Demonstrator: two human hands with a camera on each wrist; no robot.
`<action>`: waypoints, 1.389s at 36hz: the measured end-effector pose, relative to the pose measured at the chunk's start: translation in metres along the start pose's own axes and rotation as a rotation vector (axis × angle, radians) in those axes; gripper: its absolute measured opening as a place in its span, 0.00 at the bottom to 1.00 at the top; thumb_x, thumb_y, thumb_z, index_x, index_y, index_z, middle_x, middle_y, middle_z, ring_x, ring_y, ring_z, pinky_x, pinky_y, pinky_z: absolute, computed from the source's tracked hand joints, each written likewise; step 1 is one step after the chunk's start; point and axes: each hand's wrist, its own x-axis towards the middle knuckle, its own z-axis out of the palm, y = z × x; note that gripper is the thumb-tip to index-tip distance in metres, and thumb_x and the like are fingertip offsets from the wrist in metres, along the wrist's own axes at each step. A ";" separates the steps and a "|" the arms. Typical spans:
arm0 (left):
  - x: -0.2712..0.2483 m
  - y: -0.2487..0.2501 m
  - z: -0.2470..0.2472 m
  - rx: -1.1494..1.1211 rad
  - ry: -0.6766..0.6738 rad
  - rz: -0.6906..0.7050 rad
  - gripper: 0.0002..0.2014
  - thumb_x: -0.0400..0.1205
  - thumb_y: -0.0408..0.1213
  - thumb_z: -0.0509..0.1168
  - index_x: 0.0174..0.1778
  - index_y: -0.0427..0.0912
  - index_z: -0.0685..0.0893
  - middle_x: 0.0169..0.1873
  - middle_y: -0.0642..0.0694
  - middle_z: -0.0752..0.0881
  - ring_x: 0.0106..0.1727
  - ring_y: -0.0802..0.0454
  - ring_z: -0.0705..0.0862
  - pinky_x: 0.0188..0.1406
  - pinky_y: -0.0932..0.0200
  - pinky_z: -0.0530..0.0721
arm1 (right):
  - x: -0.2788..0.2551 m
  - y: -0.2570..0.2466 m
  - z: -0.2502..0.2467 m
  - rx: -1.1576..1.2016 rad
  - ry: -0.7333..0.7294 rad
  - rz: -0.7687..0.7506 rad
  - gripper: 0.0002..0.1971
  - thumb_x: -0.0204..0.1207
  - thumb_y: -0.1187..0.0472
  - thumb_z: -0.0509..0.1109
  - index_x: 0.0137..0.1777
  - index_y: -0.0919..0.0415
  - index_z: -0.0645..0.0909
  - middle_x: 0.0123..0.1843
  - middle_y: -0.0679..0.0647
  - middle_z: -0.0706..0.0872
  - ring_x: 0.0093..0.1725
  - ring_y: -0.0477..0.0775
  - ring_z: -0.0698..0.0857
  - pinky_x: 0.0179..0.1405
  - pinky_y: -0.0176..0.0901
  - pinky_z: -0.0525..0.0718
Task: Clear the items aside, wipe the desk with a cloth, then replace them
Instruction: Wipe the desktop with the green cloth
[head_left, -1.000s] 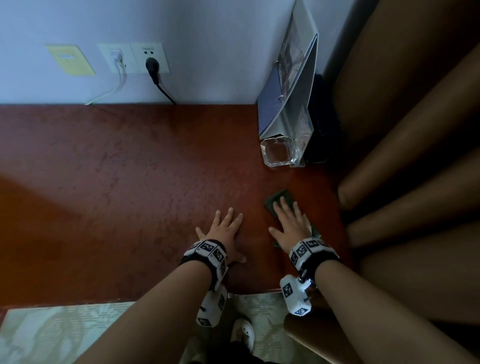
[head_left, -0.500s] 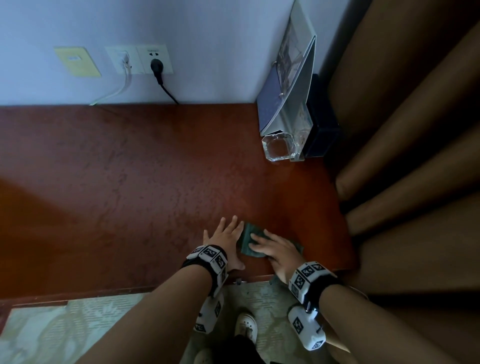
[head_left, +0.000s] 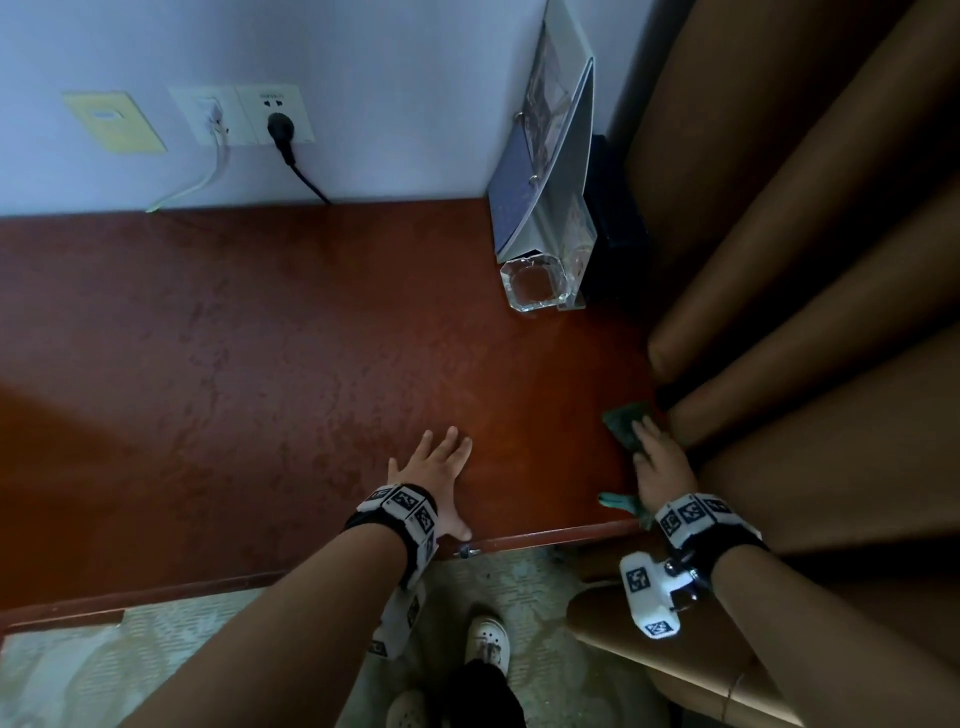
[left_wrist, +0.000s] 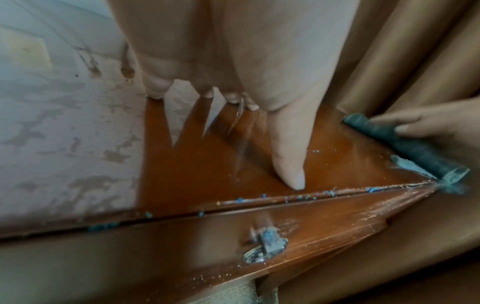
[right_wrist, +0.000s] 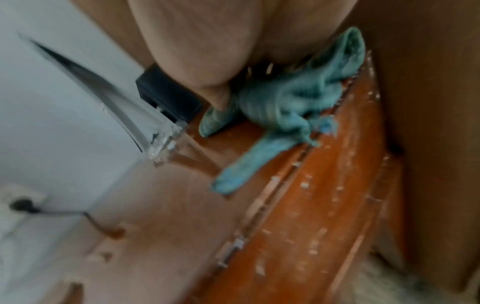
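A teal cloth (head_left: 626, 425) (left_wrist: 405, 144) (right_wrist: 283, 98) lies at the front right corner of the red-brown desk (head_left: 260, 364). My right hand (head_left: 660, 457) presses flat on the cloth, fingers straight, right beside the brown curtain. My left hand (head_left: 434, 467) rests flat on the desk near the front edge, fingers spread, holding nothing. A clear glass ashtray (head_left: 532, 283), a leaning ring binder (head_left: 545, 156) and a dark box (head_left: 615, 234) stand in the back right corner.
Brown curtain folds (head_left: 805, 260) hang against the desk's right edge. Wall sockets with a black plug (head_left: 280, 124) and a white cable sit at the back. A drawer knob (left_wrist: 265, 244) sticks out below the front edge. Blue lint specks line that edge.
My right hand has slid the cloth from beside my left hand out to the right, up to the curtain at the desk's corner. The left hand has stayed in place.
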 end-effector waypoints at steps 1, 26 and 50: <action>0.000 -0.001 0.001 -0.001 0.006 0.002 0.62 0.72 0.55 0.79 0.86 0.58 0.34 0.85 0.58 0.30 0.86 0.49 0.31 0.81 0.27 0.43 | 0.001 0.004 0.004 -0.129 -0.062 0.015 0.26 0.84 0.67 0.59 0.82 0.60 0.61 0.85 0.53 0.55 0.83 0.61 0.55 0.81 0.48 0.54; -0.014 -0.004 0.013 0.001 0.100 0.012 0.56 0.78 0.56 0.74 0.87 0.54 0.36 0.87 0.54 0.34 0.87 0.47 0.35 0.82 0.30 0.41 | -0.046 -0.083 0.081 -0.398 -0.016 0.209 0.42 0.79 0.35 0.56 0.85 0.50 0.39 0.86 0.49 0.37 0.84 0.59 0.40 0.81 0.59 0.49; -0.068 -0.082 0.033 -0.080 0.216 -0.052 0.55 0.78 0.57 0.73 0.87 0.55 0.36 0.86 0.56 0.34 0.87 0.48 0.33 0.83 0.30 0.42 | -0.078 -0.100 0.101 -0.459 -0.233 -0.112 0.33 0.85 0.43 0.47 0.84 0.49 0.36 0.83 0.46 0.30 0.83 0.56 0.36 0.81 0.56 0.42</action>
